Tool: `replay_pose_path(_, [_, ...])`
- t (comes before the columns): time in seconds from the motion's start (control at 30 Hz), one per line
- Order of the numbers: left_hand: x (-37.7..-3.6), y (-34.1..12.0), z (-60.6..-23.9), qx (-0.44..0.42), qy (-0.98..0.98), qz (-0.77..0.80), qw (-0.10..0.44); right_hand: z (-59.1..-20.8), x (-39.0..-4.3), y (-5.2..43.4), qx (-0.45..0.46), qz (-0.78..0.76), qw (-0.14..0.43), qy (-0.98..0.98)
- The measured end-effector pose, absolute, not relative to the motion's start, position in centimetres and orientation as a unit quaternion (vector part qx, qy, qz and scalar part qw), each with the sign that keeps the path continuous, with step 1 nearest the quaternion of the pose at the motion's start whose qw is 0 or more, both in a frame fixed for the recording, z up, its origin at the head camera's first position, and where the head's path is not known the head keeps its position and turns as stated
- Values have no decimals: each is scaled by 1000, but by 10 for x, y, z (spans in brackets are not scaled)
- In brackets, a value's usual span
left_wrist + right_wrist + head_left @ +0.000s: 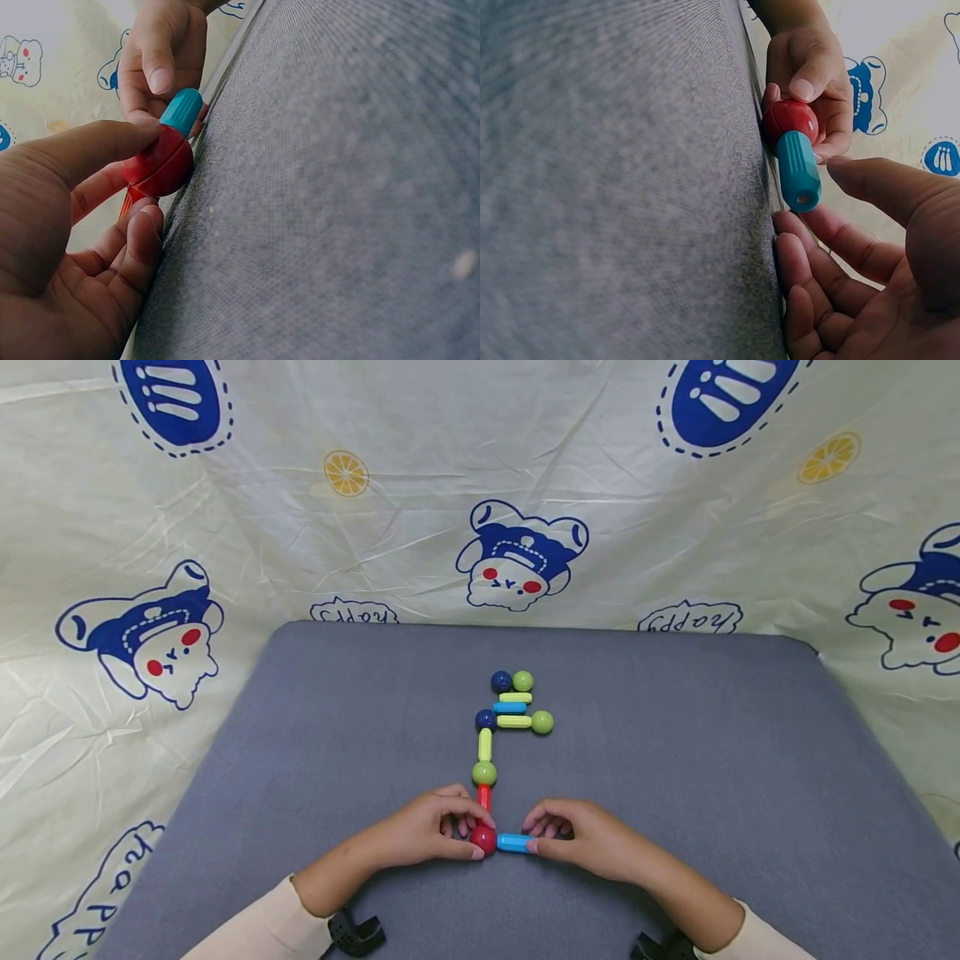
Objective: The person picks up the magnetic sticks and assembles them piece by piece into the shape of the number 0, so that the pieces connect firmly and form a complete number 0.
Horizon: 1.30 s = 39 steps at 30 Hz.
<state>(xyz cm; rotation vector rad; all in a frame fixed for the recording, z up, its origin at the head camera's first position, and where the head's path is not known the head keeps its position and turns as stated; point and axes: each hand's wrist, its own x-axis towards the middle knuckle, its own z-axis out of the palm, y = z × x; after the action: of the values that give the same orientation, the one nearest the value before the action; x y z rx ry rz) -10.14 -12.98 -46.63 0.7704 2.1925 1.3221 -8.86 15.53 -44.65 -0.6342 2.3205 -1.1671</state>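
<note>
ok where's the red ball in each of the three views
Head view: the red ball sits low centre on the grey mat, between the left hand and the blue stick.
Left wrist view: left of centre, under the left thumb.
Right wrist view: upper right, held by the left hand.
Shared landmark: the blue stick joined to the ball, seen in all three views.

Glossy smooth plastic: red ball [159, 165], blue rod [797, 169]. Matt, finely woven grey cloth over worktop [675, 760]. Creased, printed fabric backdrop [420, 510] behind.
</note>
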Motion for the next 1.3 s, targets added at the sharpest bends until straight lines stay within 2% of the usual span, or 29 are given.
replay_pose_path(0.33, [-102, -131, -467, 281, 795, 484, 233, -446, -95, 159, -225, -431, 215, 847])
replay_pose_path(0.6, [-103, -131, -468, 278, 797, 480, 239, -441, -110, 162, -210, -434, 142, 864])
replay_pose_path(0.93, [-103, -131, -469, 269, 799, 477, 247, -438, -144, 162, -179, -456, 54, 870])
replay_pose_path(1.3, [-102, -130, -468, 262, 796, 483, 254, -437, -189, 161, -133, -452, 23, 881])
